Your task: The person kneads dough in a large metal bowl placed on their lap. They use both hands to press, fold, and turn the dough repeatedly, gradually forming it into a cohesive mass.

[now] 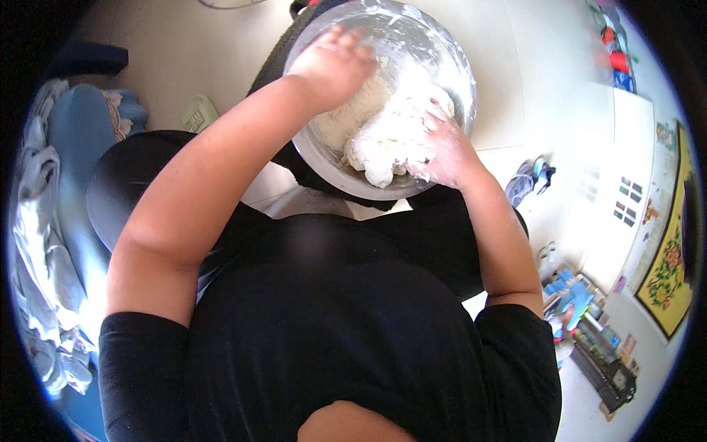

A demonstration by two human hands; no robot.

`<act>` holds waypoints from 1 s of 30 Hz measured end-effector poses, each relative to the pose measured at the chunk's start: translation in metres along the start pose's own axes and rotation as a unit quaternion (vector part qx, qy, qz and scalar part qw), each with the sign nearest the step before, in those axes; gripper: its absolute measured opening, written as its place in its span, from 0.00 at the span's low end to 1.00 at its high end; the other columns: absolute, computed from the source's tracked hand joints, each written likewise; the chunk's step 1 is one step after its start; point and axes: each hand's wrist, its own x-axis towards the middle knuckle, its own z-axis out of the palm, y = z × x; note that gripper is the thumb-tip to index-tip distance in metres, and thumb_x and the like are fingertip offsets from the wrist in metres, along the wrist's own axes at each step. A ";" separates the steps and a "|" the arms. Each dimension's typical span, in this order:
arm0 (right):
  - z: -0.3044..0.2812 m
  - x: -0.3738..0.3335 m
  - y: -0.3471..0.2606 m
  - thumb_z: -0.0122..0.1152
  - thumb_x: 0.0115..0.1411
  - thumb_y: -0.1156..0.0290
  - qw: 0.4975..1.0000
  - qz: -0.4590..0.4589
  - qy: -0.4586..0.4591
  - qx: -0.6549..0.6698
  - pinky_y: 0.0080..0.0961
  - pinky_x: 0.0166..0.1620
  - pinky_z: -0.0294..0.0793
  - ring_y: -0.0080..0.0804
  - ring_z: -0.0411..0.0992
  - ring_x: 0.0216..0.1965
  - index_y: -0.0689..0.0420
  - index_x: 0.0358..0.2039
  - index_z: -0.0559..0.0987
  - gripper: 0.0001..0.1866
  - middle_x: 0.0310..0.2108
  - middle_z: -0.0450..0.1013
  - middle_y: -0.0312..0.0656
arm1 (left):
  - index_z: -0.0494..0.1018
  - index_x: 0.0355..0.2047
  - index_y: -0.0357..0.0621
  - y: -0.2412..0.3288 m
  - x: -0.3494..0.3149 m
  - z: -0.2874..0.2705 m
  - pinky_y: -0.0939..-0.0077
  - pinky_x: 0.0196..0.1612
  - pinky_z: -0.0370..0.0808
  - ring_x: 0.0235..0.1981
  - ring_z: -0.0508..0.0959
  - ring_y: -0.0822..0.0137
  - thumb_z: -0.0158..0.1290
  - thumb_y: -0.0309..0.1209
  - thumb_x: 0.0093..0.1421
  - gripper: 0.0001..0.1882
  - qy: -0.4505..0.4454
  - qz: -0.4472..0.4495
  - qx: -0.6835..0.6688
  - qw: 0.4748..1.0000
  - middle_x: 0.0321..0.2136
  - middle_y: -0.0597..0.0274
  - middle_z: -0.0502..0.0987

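Note:
A metal bowl (451, 55) with white smears on its inner wall stands in front of me. In it lies a lumpy mass of white dough (379, 147), with loose flour (353, 114) to its left. My right hand (447, 153), coated in white, grips the dough's right side, and its fingertips are partly sunk from sight. At the bowl's upper left, over the rim, is my left hand (335, 68). Its fingers are a little blurred but look apart, with nothing held in them.
The bowl rests on a dark cloth-covered support (283, 62) between my knees. A green slipper (199, 113) lies on the floor to the left, near a blue seat (77, 129) with pale fabric. Dark shoes (529, 179) and a cluttered shelf (600, 353) are at the right.

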 end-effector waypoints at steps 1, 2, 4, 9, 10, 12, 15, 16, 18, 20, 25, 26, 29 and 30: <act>-0.002 -0.001 0.000 0.60 0.44 0.57 1.000 -0.006 -0.003 -0.015 0.36 0.60 0.53 0.44 0.56 0.56 0.48 0.42 0.76 0.22 0.48 0.65 0.45 | 0.64 0.53 0.53 0.004 0.013 0.006 0.65 0.62 0.50 0.61 0.52 0.60 0.47 0.27 0.52 0.25 -0.015 0.051 -0.043 0.998 0.56 0.64 0.59; -0.004 -0.001 -0.001 0.61 0.44 0.58 1.000 -0.002 -0.019 -0.014 0.37 0.59 0.53 0.43 0.57 0.55 0.48 0.41 0.76 0.22 0.47 0.66 0.44 | 0.65 0.52 0.53 0.009 0.029 0.016 0.66 0.60 0.54 0.59 0.54 0.59 0.48 0.28 0.51 0.24 -0.029 0.101 -0.084 0.991 0.55 0.64 0.60; -0.009 0.001 -0.004 0.61 0.44 0.58 0.998 -0.006 -0.058 -0.015 0.37 0.59 0.54 0.41 0.59 0.54 0.48 0.40 0.77 0.20 0.44 0.67 0.43 | 0.68 0.47 0.49 0.022 0.053 0.034 0.66 0.57 0.59 0.55 0.60 0.58 0.48 0.29 0.51 0.20 -0.078 0.099 -0.141 0.982 0.50 0.63 0.64; -0.009 -0.008 0.001 0.64 0.42 0.64 0.998 -0.051 0.024 -0.030 0.32 0.46 0.67 0.34 0.63 0.47 0.50 0.33 0.78 0.15 0.36 0.68 0.37 | 0.66 0.49 0.50 0.035 0.058 0.045 0.64 0.53 0.64 0.51 0.62 0.54 0.54 0.32 0.47 0.25 -0.110 0.104 -0.233 0.961 0.50 0.61 0.63; -0.007 -0.011 0.002 0.64 0.42 0.64 0.999 -0.045 0.015 -0.021 0.32 0.46 0.67 0.34 0.64 0.47 0.51 0.33 0.78 0.15 0.37 0.68 0.37 | 0.66 0.49 0.50 0.034 0.052 0.048 0.64 0.53 0.64 0.51 0.62 0.54 0.55 0.32 0.47 0.26 -0.137 0.127 -0.223 0.957 0.50 0.61 0.63; -0.010 -0.008 0.002 0.64 0.42 0.64 0.999 -0.042 -0.002 -0.010 0.31 0.46 0.67 0.34 0.64 0.47 0.51 0.33 0.77 0.15 0.38 0.68 0.37 | 0.66 0.49 0.50 0.032 0.033 0.038 0.64 0.52 0.65 0.51 0.61 0.54 0.56 0.33 0.46 0.27 -0.188 0.162 -0.204 0.947 0.50 0.62 0.63; -0.013 -0.009 0.004 0.62 0.44 0.63 0.999 -0.033 -0.003 -0.005 0.31 0.48 0.66 0.35 0.65 0.47 0.52 0.33 0.77 0.15 0.39 0.68 0.38 | 0.67 0.49 0.50 0.037 0.002 0.037 0.65 0.52 0.65 0.51 0.63 0.55 0.57 0.33 0.46 0.27 -0.243 0.207 -0.156 0.935 0.50 0.61 0.64; -0.015 -0.009 0.004 0.62 0.44 0.62 1.000 -0.027 -0.006 0.000 0.32 0.48 0.66 0.35 0.65 0.47 0.52 0.33 0.77 0.14 0.39 0.68 0.39 | 0.67 0.49 0.48 0.037 -0.001 0.036 0.65 0.52 0.65 0.50 0.64 0.56 0.57 0.32 0.46 0.26 -0.264 0.207 -0.170 0.927 0.49 0.60 0.65; -0.015 -0.009 0.002 0.61 0.44 0.62 1.000 -0.024 -0.006 -0.001 0.33 0.49 0.65 0.36 0.65 0.47 0.52 0.33 0.77 0.14 0.40 0.68 0.39 | 0.66 0.48 0.44 0.036 -0.007 0.033 0.64 0.51 0.66 0.50 0.65 0.57 0.57 0.31 0.47 0.26 -0.304 0.199 -0.201 0.910 0.47 0.58 0.66; -0.013 -0.008 0.002 0.61 0.45 0.61 1.000 -0.026 0.001 -0.004 0.34 0.49 0.64 0.37 0.65 0.47 0.52 0.34 0.77 0.15 0.40 0.68 0.40 | 0.64 0.51 0.42 0.026 0.003 0.027 0.65 0.49 0.68 0.47 0.68 0.57 0.55 0.30 0.49 0.26 -0.332 0.167 -0.087 0.924 0.46 0.55 0.66; -0.011 -0.007 0.000 0.59 0.47 0.59 1.000 -0.023 0.016 0.014 0.35 0.51 0.63 0.40 0.64 0.47 0.52 0.35 0.76 0.16 0.41 0.68 0.42 | 0.63 0.51 0.43 -0.004 0.029 0.041 0.65 0.48 0.69 0.45 0.70 0.55 0.53 0.29 0.50 0.26 -0.155 0.014 -0.139 0.978 0.47 0.52 0.64; -0.008 -0.006 0.002 0.58 0.47 0.58 0.999 -0.028 0.026 0.008 0.35 0.51 0.62 0.40 0.64 0.48 0.52 0.36 0.76 0.17 0.42 0.68 0.42 | 0.63 0.50 0.42 0.006 0.027 0.033 0.65 0.48 0.69 0.44 0.70 0.54 0.53 0.29 0.50 0.25 -0.181 -0.005 -0.156 0.971 0.47 0.52 0.64; 0.000 -0.004 0.010 0.57 0.48 0.56 0.998 -0.038 0.046 -0.006 0.35 0.52 0.62 0.41 0.63 0.48 0.52 0.37 0.76 0.18 0.43 0.67 0.43 | 0.64 0.48 0.40 0.042 0.012 0.010 0.66 0.48 0.70 0.43 0.70 0.52 0.54 0.30 0.50 0.25 -0.209 0.012 -0.188 0.960 0.48 0.51 0.61; 0.002 -0.003 0.010 0.57 0.48 0.56 0.998 -0.041 0.047 -0.001 0.35 0.52 0.61 0.42 0.63 0.49 0.52 0.37 0.76 0.18 0.43 0.67 0.44 | 0.64 0.48 0.40 0.046 0.003 0.022 0.66 0.47 0.70 0.43 0.70 0.51 0.55 0.31 0.49 0.25 -0.195 0.061 -0.183 0.962 0.49 0.51 0.61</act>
